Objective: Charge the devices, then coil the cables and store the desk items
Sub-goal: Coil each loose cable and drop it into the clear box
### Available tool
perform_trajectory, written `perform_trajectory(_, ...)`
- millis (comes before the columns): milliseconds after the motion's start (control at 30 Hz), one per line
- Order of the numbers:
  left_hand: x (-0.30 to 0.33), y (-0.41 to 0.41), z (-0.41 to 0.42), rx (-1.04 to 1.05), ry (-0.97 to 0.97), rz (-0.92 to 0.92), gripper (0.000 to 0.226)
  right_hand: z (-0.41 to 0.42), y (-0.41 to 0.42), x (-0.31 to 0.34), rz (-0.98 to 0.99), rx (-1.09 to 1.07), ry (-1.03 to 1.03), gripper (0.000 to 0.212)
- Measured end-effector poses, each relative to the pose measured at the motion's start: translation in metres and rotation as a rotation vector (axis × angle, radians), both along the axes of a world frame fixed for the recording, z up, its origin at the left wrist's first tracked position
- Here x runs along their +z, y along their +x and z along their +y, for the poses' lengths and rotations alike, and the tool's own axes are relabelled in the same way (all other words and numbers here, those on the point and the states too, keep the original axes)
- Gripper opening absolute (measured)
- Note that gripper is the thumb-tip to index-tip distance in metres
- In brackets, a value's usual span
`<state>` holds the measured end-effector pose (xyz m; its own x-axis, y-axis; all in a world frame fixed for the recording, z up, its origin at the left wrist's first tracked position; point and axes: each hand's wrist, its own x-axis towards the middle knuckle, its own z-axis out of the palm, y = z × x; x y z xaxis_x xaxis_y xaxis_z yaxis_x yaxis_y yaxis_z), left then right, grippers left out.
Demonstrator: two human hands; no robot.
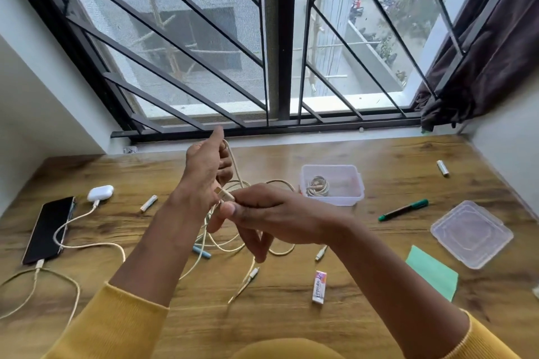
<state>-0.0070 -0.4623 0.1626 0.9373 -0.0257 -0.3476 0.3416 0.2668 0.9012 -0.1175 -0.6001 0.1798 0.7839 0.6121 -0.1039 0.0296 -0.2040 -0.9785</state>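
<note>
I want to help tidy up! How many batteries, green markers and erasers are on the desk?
Batteries: 2
Green markers: 1
Erasers: 1
Total: 4

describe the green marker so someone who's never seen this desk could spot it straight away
Start at the clear plastic box on the wooden desk below the window, the one with a coiled cable inside. To its right, between it and the loose clear lid, the green marker lies at a slant. It is the only long pen-shaped thing with a dark barrel and green ends; the batteries are short and white.
</note>
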Motion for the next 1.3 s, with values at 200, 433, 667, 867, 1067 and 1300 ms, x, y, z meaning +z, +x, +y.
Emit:
perform_trajectory(200,0.017,-0.014,0.001,-0.074,0.01,-0.158,0.044,-0.003,0.009,-0.025,0.026,-0.262,0.148,0.041)
perform_trajectory(433,0.009,-0.059,0.002,-0.319,0.178,-0.416,0.045,-0.015,0.019,-0.029,0.09,-0.631,0.41,0.045)
perform_trajectory(667,-0.007,-0.076,0.005,-0.305,0.11,-0.48,0.033,-0.006,0.02,-0.027,0.052,-0.718,0.518,0.046)
perform_trajectory(867,-0.035,-0.084,-0.002,-0.45,0.162,-0.346,0.05,-0.015,0.027,-0.004,0.128,-0.544,0.742,0.053)
perform_trajectory(1067,-0.031,-0.054,0.012,-0.528,0.26,-0.346,0.054,-0.03,0.021,0.001,0.063,-0.269,0.545,0.045)
perform_trajectory(1300,0.007,-0.024,0.026,-0.469,0.671,-0.593,0.063,-0.034,0.017,-0.015,-0.043,-0.006,0.066,0.041)
